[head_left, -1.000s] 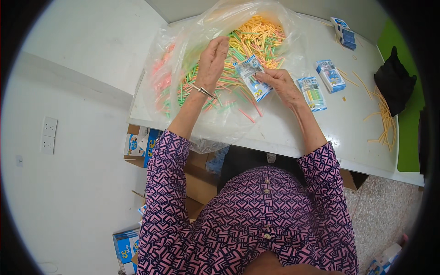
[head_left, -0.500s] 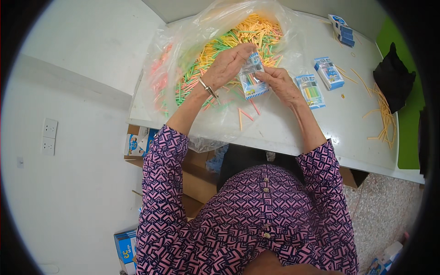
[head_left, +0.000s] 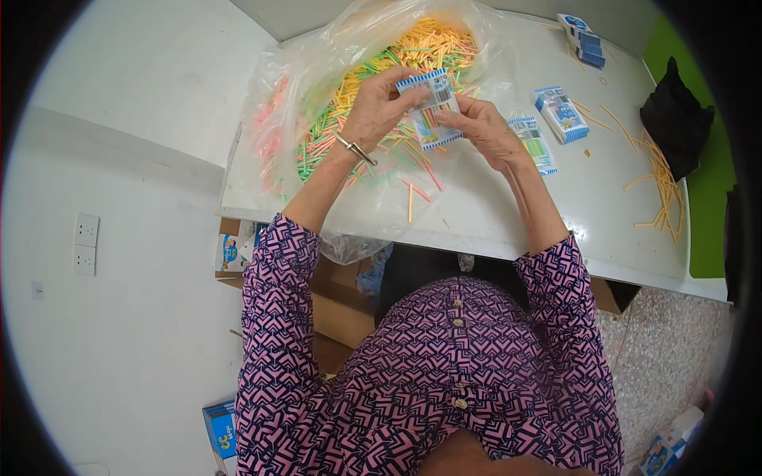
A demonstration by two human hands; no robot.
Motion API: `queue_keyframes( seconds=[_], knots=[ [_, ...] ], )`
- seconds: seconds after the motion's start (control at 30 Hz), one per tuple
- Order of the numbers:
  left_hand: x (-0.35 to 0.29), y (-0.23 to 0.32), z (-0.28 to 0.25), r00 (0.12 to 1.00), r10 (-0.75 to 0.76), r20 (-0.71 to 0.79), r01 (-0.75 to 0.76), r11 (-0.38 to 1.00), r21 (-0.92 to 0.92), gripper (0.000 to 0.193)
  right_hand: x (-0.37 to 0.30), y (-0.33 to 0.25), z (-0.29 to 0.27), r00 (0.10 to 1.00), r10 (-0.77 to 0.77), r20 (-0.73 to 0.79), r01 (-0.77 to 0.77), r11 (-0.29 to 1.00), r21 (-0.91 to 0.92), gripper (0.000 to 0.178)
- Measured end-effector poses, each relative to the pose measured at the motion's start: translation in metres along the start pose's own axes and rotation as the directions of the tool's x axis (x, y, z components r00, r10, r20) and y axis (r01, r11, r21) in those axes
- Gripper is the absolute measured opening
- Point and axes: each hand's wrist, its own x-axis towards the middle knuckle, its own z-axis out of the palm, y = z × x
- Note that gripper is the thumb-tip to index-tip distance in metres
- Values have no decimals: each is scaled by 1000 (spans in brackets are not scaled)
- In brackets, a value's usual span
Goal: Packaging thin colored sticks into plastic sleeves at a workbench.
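Note:
Between my two hands is a small clear packet (head_left: 437,120) with blue-and-white striped ends, and thin coloured sticks show inside it. My left hand (head_left: 379,111) pinches its upper left side, thumb across the front. At the lower right side, my right hand (head_left: 486,133) grips it with thumb and fingers. Behind them, a large clear plastic bag (head_left: 321,59) lies spread over the table, full of loose thin sticks (head_left: 432,46) in yellow, orange, green and pink. Partly hidden by my right hand, another filled packet (head_left: 536,144) lies on the table.
A stack of packets (head_left: 562,113) sits to the right, with another stack (head_left: 583,41) farther back. Loose yellow sticks (head_left: 665,190) lie near a black cloth bundle (head_left: 677,119) by the green panel (head_left: 709,238). Below the table stands an open cardboard box (head_left: 343,321).
The packet has been raised slightly and tilted, its top end now in full view. My left thumb has come across its front. The whole view has shifted a little.

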Motion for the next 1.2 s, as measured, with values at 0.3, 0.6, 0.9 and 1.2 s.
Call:
queue_keyframes(
  seconds=[0.3,0.6,0.9,1.2],
  knots=[
    [-6,21,5,1000,-15,2,15,993,-117,30,-8,-7,-17,994,62,87,-42,976,-213,26],
    [-7,24,5,980,-13,-197,-28,978,-206,14,-13,-7,-16,991,80,107,-60,983,-175,29],
    [0,14,-15,969,151,-196,-77,937,342,38,-14,-6,-23,996,76,46,-66,977,-201,31],
    [-8,14,22,989,-114,98,121,991,-62,35,-17,-4,-22,997,63,35,-56,985,-162,30]
  ],
)
